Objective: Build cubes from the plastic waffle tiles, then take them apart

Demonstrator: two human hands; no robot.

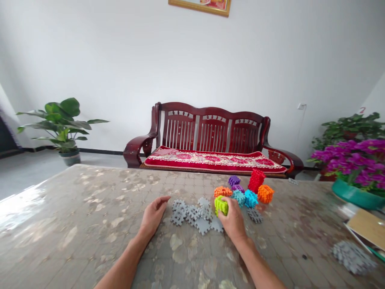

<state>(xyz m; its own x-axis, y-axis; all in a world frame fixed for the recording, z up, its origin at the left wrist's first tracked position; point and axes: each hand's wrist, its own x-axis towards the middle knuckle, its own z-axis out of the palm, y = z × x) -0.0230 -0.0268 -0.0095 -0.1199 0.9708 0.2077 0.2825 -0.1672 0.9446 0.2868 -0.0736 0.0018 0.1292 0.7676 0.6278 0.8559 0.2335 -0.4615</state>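
Observation:
My right hand [233,220] is closed on a lime-green block of interlocking toothed tiles [220,206], just above or on the table at the right end of the grey pieces. My left hand [154,214] rests on the table with its fingers loosely bent and slightly apart, and nothing shows in it. Between the hands lies a loose pile of flat grey toothed tiles [192,214]. Behind the green block stand an orange block [223,191], a teal block [238,197] and a bright blue block [250,198]. Purple blocks [234,180], a tall red block [256,180] and another orange block [266,194] are farther back.
A separate grey tile [255,215] lies right of my right hand. More grey tiles [353,257] sit at the table's right, near a brown board [368,226] and a teal pot [357,196] of purple flowers. Beyond the patterned table [99,224] stands a wooden bench [210,126].

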